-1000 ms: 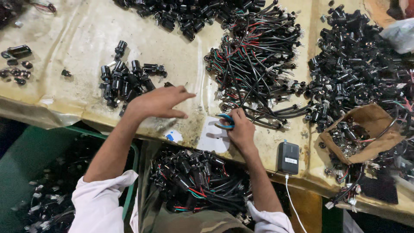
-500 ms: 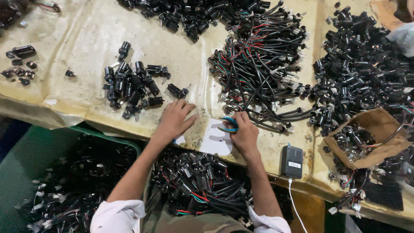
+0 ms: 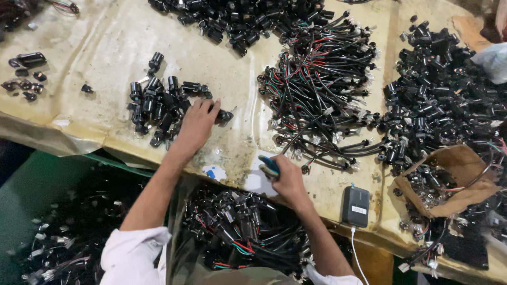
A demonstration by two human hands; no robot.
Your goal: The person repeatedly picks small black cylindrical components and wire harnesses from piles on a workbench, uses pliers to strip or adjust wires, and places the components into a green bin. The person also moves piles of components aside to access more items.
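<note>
left hand (image 3: 196, 122), fingers spread, rests on black connector pile (image 3: 158, 103), centre-left of frame. right hand (image 3: 288, 177) closed around blue-handled tool (image 3: 269, 165), lower centre, near wire bundle (image 3: 317, 95).

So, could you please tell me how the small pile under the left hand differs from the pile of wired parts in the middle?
The small pile is loose black cylinders without wires; the wired pile is larger, tangled with red and green leads. The left hand touches the first; the right hand sits by the second. Both lie on the yellowish table cover.

Left hand (image 3: 198, 124) outstretched, palm down, fingers spread; right hand (image 3: 287, 179) fisted, arm bent.
</note>
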